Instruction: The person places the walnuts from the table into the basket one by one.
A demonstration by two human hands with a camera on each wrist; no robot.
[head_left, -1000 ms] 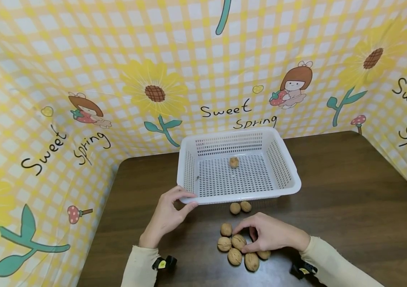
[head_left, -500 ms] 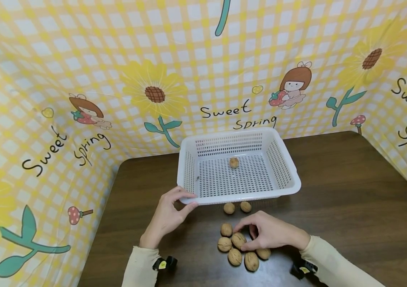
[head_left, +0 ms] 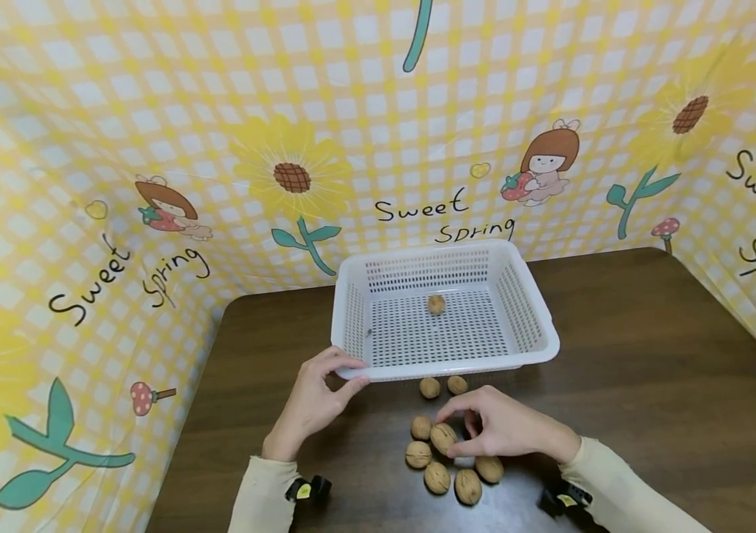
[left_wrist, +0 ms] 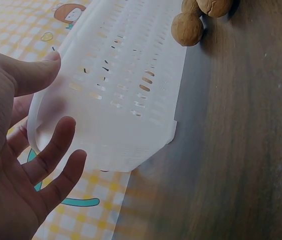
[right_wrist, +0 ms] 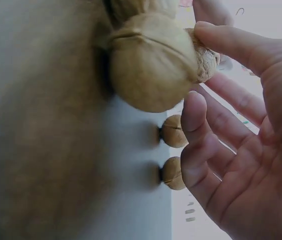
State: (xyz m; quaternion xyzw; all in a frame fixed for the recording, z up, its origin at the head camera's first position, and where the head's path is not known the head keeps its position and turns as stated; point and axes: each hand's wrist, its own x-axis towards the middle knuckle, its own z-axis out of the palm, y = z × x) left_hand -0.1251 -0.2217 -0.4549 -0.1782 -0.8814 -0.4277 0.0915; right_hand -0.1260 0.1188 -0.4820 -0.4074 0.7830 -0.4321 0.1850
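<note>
A white perforated plastic basket stands at the back of the table with one walnut on its floor. My left hand pinches its front left corner rim; in the left wrist view the thumb lies over the rim and two fingers stand off the side wall. Between thumb and fingertips, my right hand pinches a brown walnut. Loose walnuts lie in a cluster around it. Two more walnuts sit just in front of the basket. In the right wrist view, a nearer walnut partly covers the held walnut.
The dark brown wooden table extends to both sides of the basket. A yellow checked cloth with flowers and lettering hangs behind it and along the sides. Black wrist devices sit on both cream sleeves.
The right hand and its walnut have shifted slightly up, away from the walnuts nearest the body. One walnut in front of the basket rolled left, apart from its neighbour. The left hand stays put.
</note>
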